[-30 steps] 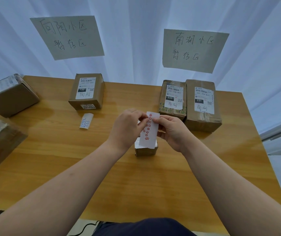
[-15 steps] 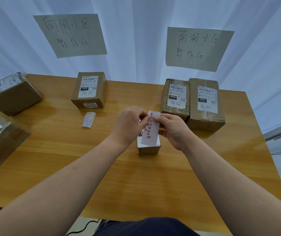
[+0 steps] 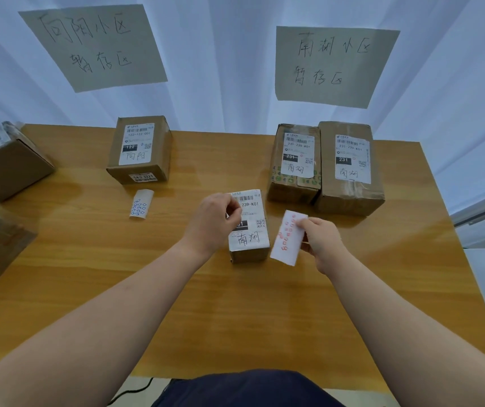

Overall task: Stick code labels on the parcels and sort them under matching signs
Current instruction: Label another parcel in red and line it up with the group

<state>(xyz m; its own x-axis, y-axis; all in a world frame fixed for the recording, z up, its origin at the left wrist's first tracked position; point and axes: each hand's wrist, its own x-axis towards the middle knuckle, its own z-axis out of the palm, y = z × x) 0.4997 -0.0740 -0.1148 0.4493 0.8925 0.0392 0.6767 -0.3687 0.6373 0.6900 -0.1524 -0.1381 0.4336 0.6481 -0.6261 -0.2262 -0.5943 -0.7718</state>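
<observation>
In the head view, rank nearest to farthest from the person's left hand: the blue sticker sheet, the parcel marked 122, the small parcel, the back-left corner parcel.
1. small parcel, beneath the left hand
2. blue sticker sheet, to its left
3. parcel marked 122, back left
4. back-left corner parcel, far left

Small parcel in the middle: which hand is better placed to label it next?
Left, probably. The left hand hovers over the small parcel, fingers pinched together above its waybill. The right hand holds the red label sheet beside the parcel, so it is occupied.
</observation>
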